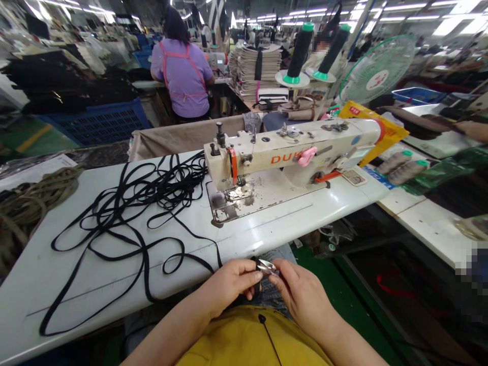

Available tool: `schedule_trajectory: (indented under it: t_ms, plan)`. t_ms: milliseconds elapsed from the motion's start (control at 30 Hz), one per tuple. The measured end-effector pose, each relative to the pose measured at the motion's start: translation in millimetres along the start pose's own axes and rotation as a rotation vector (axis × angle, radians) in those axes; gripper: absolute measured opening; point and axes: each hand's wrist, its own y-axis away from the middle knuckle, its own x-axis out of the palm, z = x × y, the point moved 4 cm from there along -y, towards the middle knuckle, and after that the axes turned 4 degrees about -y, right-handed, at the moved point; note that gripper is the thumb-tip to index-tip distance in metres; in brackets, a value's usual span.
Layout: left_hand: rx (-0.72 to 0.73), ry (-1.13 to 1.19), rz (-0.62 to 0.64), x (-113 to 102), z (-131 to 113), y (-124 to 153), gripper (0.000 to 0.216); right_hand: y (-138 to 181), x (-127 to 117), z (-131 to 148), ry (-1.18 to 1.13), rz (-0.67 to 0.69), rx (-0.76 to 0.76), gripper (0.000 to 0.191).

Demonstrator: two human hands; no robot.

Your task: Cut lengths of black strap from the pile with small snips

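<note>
Both my hands are low in front of me, just past the near edge of the white sewing table [46,274]. My left hand [229,284] is closed, pinching the end of a black strap [256,287]. My right hand [301,295] is closed on small metal thread snips [267,266], their blades touching the strap end. A long tangle of black strap [141,203] lies across the table and runs over its edge toward my hands. A cream sewing machine [290,152] stands on the table to the right.
Olive cord [30,198] is heaped at the left edge. Two black thread cones [301,48] and a green fan [377,68] stand behind the machine. A person in a purple top [183,71] sits at the back. Stacked material [259,66] lies beyond.
</note>
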Motion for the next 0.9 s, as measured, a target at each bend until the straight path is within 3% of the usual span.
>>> schedule_trajectory:
  t_ms: [133,233,333,467,567,667,900]
  plan:
    - [0.012,-0.039,-0.010,-2,-1,-1,0.069,-2,11,-5,-0.417,0.104,0.187,0.041]
    - [0.009,-0.068,-0.029,-3,0,-1,0.068,-2,15,-6,-0.498,0.082,0.207,0.046]
    - [-0.011,-0.110,-0.039,-3,2,-1,0.066,-3,13,-3,-0.281,0.023,0.096,0.038]
    - [-0.048,-0.142,-0.041,-4,6,-2,0.066,-1,3,13,0.283,-0.176,-0.225,0.034]
    - [-0.050,-0.134,-0.042,-4,6,-2,0.066,0,2,19,0.452,-0.216,-0.322,0.036]
    - [-0.035,-0.104,-0.028,-4,4,-1,0.067,-3,3,18,0.342,-0.162,-0.255,0.036]
    - [-0.015,-0.062,-0.016,-6,1,1,0.061,-7,7,4,-0.145,0.041,0.068,0.036]
